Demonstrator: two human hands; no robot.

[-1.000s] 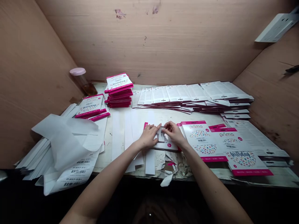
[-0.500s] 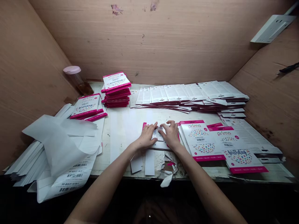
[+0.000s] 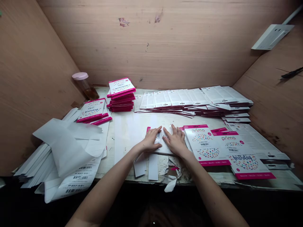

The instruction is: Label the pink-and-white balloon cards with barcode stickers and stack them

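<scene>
Resting flat and open, neither one gripping, the left hand [image 3: 150, 141] and right hand [image 3: 176, 142] lie on a white printed card [image 3: 159, 140] edged in magenta, which sits on the desk [image 3: 127, 138] near its front edge, its middle showing between the two hands. Just right of the right hand lie large "prima" birthday balloon packs [image 3: 205, 146], overlapping one another. Beyond the hands, long rows of white cards [image 3: 194, 97] fan out across the back of the desk, with a pile of magenta-edged packs [image 3: 121, 96] to their left and a pink-lidded jar [image 3: 84, 86] in the back left corner. A loose white paper sheet [image 3: 66, 146] sprawls over bundled barcode labels [image 3: 78, 178] at the left, narrow white strips [image 3: 153, 167] lie just below the hands, and torn paper scraps [image 3: 169, 171] litter the front edge
</scene>
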